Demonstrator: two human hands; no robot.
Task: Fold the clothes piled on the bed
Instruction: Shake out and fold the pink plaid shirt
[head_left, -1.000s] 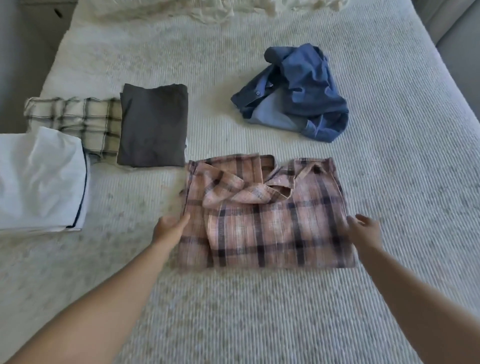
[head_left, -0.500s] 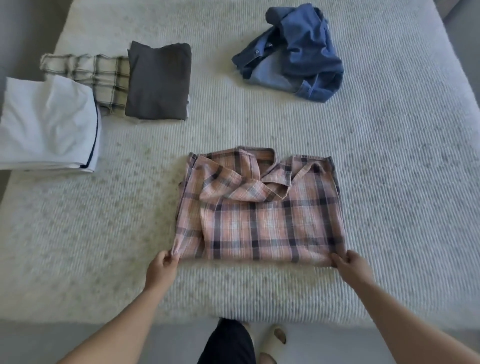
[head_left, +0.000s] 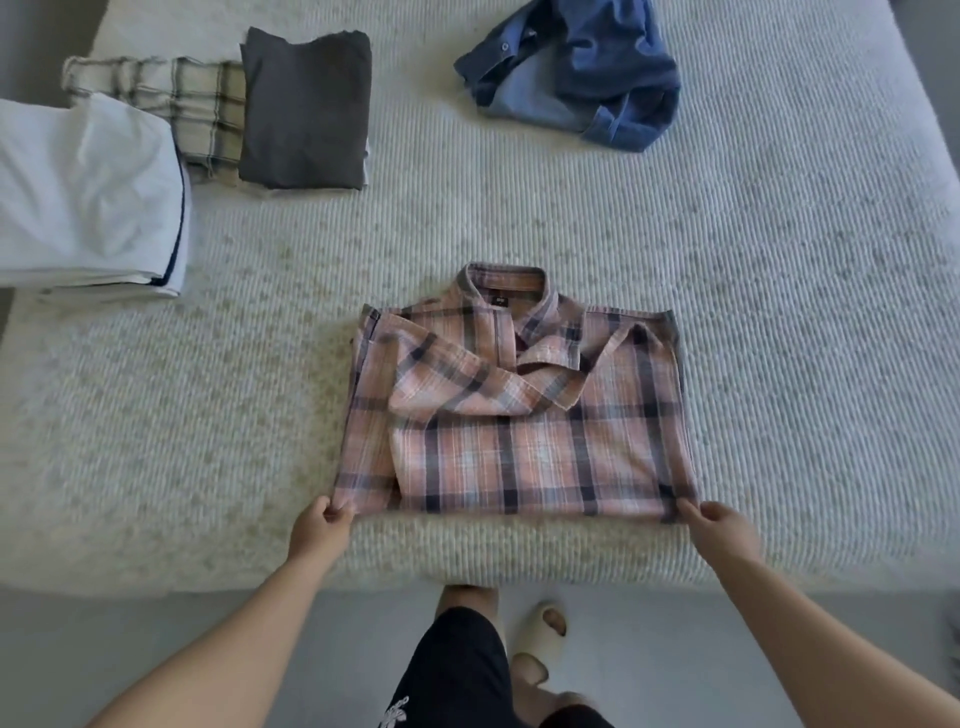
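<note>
The pink plaid shirt (head_left: 519, 410) lies near the foot edge of the bed (head_left: 779, 312), collar away from the person, sleeves already folded across the body; the left hand (head_left: 319, 530) pinches its near left corner, and the right hand (head_left: 719, 527) grips the near right corner, though from this angle the right fingertips are partly hidden, so how deep that grip goes is hard to tell.

The step in hand looks like the last fold, hem up to collar; to do it well, both corners should rise together and level, so the hem stays a straight line and the tucked sleeves do not slide out; the cloth is light and limp, so a slow lift with slight outward tension between the hands will keep the panel flat; lay the hem just below the collar, not over it, then smooth from the crease outward.

The main risk is that the loose sleeve cuff lying on top shifts as the lower half swings over; a pause to flatten it first would help.

Three folded pieces sit at the far left: a white one (head_left: 88, 197), a cream check (head_left: 171, 104) and a grey one (head_left: 306, 109); a blue shirt (head_left: 587, 73) lies crumpled at the far right, not yet folded.
</note>
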